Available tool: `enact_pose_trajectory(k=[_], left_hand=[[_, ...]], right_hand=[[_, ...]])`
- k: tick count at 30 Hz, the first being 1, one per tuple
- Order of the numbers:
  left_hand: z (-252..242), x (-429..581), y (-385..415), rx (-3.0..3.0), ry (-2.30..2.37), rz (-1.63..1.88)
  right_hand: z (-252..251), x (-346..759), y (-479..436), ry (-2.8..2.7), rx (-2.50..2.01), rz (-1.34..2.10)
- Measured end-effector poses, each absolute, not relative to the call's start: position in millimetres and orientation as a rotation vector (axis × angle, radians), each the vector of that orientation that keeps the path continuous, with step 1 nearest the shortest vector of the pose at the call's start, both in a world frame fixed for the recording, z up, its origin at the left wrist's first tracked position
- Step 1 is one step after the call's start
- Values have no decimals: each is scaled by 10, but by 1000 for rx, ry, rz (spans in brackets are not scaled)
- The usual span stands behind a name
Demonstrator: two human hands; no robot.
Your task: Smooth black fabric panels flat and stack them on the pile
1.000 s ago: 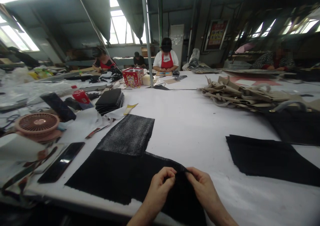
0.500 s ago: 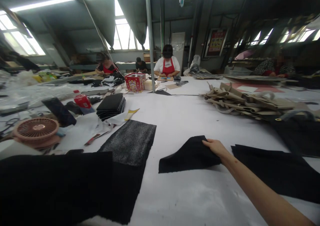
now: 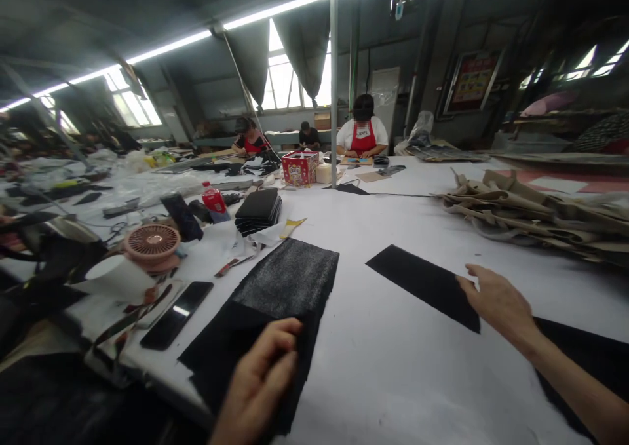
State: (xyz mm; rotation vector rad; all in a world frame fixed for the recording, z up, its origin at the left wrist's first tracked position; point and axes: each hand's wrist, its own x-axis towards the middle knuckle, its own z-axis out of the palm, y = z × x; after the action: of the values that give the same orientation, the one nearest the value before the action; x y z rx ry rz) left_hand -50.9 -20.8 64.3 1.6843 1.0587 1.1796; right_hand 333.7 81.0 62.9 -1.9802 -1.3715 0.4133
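My right hand (image 3: 498, 301) is open at the right end of a flat black rectangular piece (image 3: 425, 286) on the white table (image 3: 378, 379). Its thumb is over the piece's edge; whether it touches cannot be told. My left hand (image 3: 265, 373) is slightly blurred, its fingers curled in, above a stack of black fabric-like sheets (image 3: 307, 347). What those fingers hold, if anything, is hidden. The far part of the stack shows a speckled grey face (image 3: 289, 271). Another black sheet (image 3: 584, 353) lies under my right forearm.
On the left are a phone (image 3: 177, 315), a pink fan (image 3: 152, 245), a red-labelled bottle (image 3: 215, 202) and a neat black stack (image 3: 258, 210). Tan pieces (image 3: 535, 215) are heaped at right. A post (image 3: 333, 91) rises mid-table; a co-worker in a red apron (image 3: 362, 137) sits beyond.
My right hand has let go of the black piece, which now lies flat. My left hand has come into view, and the large black sheet at lower left is gone from there. The view has turned left.
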Motion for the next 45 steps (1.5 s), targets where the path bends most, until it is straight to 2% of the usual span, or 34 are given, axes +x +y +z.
enact_pose_trajectory(k=[3,5,6,8,12,16,24,35,40,45], left_hand=[[349,48,-640,1813,1044,1138],[144,465,-911,1905,1000,1098],[64,646,-1022,1951,976,1077],[-19,889,-1163,2073,901,1008],[135,820,-1041,2327,858,802],[369,472,-616,2500,1109,597],[352,284,-363,2732,1149,199],[219,166,-146,2796,1108,313],[138,153,-129,2770,1146,450],[89,172,-75,2789,1186,423]], right_hand=[[549,2980,352,-1410,-1919,882],[482,2745,23,-1318,-1791,1463],[457,2651,-122,-1310,-1742,1605],[428,2529,-336,-1380,-1618,1673],[410,2498,-451,-1613,-1605,1395],[345,2468,-369,-1720,-1703,1151],[123,2083,-418,-1730,-1842,658],[-322,1854,-456,-1966,-1521,-256],[-310,1826,-473,-2051,-1474,-365],[-294,1813,-481,-2081,-1465,-385]])
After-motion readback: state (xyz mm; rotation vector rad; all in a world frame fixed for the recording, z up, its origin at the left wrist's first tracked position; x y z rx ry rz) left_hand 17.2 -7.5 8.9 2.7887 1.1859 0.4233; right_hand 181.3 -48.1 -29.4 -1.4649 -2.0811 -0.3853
